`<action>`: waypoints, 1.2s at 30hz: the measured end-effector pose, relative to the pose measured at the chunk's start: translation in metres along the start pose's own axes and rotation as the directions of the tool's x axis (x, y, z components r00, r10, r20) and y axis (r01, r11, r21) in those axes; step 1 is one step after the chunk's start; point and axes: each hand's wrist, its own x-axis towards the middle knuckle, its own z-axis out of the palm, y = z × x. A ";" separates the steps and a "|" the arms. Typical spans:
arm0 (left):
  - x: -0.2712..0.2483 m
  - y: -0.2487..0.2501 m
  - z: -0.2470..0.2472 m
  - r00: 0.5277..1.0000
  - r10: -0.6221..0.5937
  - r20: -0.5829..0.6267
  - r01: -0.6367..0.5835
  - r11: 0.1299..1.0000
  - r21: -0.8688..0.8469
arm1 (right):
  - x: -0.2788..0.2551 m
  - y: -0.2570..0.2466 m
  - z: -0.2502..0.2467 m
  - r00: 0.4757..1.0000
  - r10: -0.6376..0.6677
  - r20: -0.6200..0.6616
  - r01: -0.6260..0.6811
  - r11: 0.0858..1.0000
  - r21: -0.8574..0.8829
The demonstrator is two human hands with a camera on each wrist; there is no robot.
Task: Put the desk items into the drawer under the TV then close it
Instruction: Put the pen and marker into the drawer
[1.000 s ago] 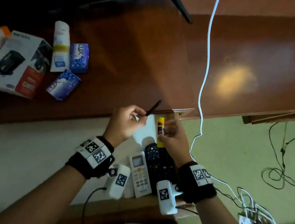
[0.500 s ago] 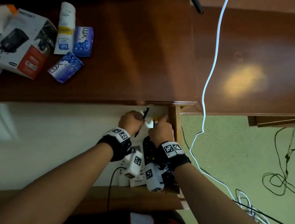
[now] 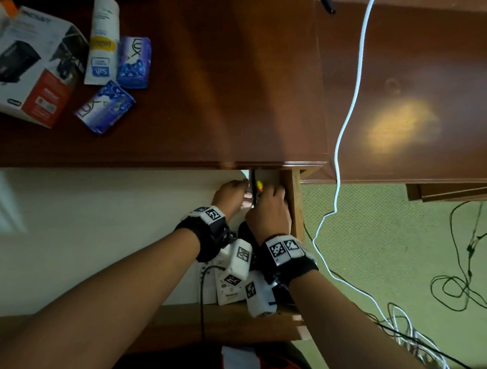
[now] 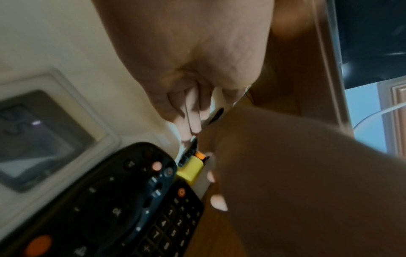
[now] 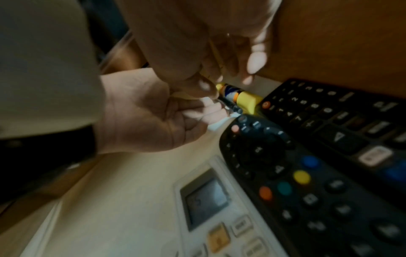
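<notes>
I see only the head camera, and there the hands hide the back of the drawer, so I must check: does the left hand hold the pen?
Observer: Yes. In the right wrist view the left hand pinches the black pen in its curled fingers.
Operator: And where is the glue stick?
Observer: The glue stick lies inside the drawer, its yellow cap beside the top ends of the rounded black remote and the flat black remote.
Operator: Does the right hand grip it?
Observer: I cannot tell. In the left wrist view the right hand has its fingertips close beside the cap, but contact is unclear.
</notes>
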 end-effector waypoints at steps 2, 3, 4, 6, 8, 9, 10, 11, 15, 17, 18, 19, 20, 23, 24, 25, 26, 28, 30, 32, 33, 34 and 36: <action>-0.004 0.001 -0.002 1.000 -0.003 -0.012 0.003 0.999 -0.032 | -0.008 0.005 0.005 0.992 -0.128 0.014 0.129 0.989 -0.071; -0.005 0.000 -0.003 0.999 0.014 -0.029 -0.015 0.999 -0.036 | -0.010 0.007 0.008 0.980 -0.191 0.048 0.195 0.976 -0.100; -0.008 -0.001 -0.004 0.999 0.021 -0.035 -0.023 0.998 -0.059 | -0.012 0.010 0.010 0.969 -0.232 0.089 0.242 0.963 -0.120; -0.011 -0.005 -0.006 1.000 -0.003 0.004 0.003 0.992 -0.128 | -0.014 0.015 0.012 0.962 -0.235 0.143 0.255 0.956 -0.147; -0.014 -0.005 -0.006 0.998 -0.020 0.052 0.029 0.983 -0.179 | -0.016 0.017 0.011 0.973 -0.188 0.135 0.210 0.962 -0.172; -0.015 -0.005 -0.006 0.997 -0.026 0.072 0.040 0.978 -0.202 | -0.017 0.016 0.009 0.979 -0.160 0.124 0.180 0.968 -0.173; -0.014 -0.006 -0.005 0.994 -0.036 0.100 0.058 0.971 -0.231 | -0.017 0.015 0.008 0.984 -0.136 0.116 0.154 0.975 -0.159; -0.014 -0.005 -0.003 0.989 -0.053 0.139 0.090 0.957 -0.277 | -0.018 0.013 0.006 0.986 -0.116 0.122 0.132 0.982 -0.137; -0.012 0.001 0.008 0.966 -0.104 0.237 0.186 0.916 -0.356 | -0.014 0.008 0.000 0.985 -0.099 0.142 0.113 0.989 -0.094; -0.012 0.003 0.013 0.959 -0.109 0.261 0.199 0.916 -0.349 | -0.010 0.009 -0.003 0.985 -0.085 0.152 0.097 0.992 -0.077; -0.011 0.003 0.014 0.956 -0.112 0.272 0.209 0.910 -0.359 | -0.009 0.011 -0.003 0.983 -0.088 0.160 0.101 0.992 -0.070; -0.010 0.003 0.014 0.951 -0.113 0.286 0.221 0.898 -0.381 | -0.009 0.011 -0.004 0.981 -0.098 0.169 0.110 0.992 -0.063; -0.009 0.002 0.013 0.948 -0.112 0.298 0.229 0.889 -0.396 | -0.009 0.013 -0.003 0.980 -0.106 0.165 0.118 0.991 -0.060; -0.012 0.004 0.010 0.941 -0.088 0.325 0.223 0.888 -0.403 | -0.010 0.016 -0.005 0.985 -0.093 0.144 0.096 0.995 -0.014; -0.015 0.004 0.009 0.945 -0.084 0.316 0.215 0.888 -0.407 | -0.009 0.016 -0.006 0.984 -0.102 0.143 0.104 0.995 -0.008; -0.018 0.005 0.009 0.952 -0.083 0.295 0.204 0.891 -0.406 | -0.010 0.016 -0.008 0.984 -0.103 0.147 0.104 0.995 0.007; -0.021 0.005 0.008 0.961 -0.083 0.262 0.183 0.906 -0.382 | -0.010 0.016 -0.009 0.983 -0.101 0.151 0.099 0.995 0.025; -0.028 0.002 0.003 0.982 -0.072 0.174 0.113 0.964 -0.240 | -0.012 0.016 -0.011 0.983 -0.092 0.160 0.088 0.996 0.035; -0.039 -0.003 -0.007 0.995 -0.025 0.094 0.030 0.998 -0.053 | -0.014 0.018 -0.012 0.981 -0.104 0.163 0.100 0.995 0.030; -0.053 -0.010 -0.020 0.999 0.011 0.037 -0.013 0.999 0.044 | -0.016 0.019 -0.014 0.977 -0.143 0.156 0.140 0.990 0.031; -0.063 -0.013 -0.028 1.000 0.026 0.015 -0.027 0.997 0.074 | -0.016 0.019 -0.015 0.974 -0.170 0.153 0.167 0.985 0.033; -0.072 -0.016 -0.038 0.999 0.038 -0.004 -0.037 0.994 0.100 | -0.017 0.019 -0.018 0.969 -0.199 0.147 0.194 0.980 0.042; -0.092 -0.022 -0.060 0.996 0.067 -0.050 -0.059 0.987 0.147 | -0.018 0.017 -0.022 0.956 -0.252 0.148 0.242 0.967 0.084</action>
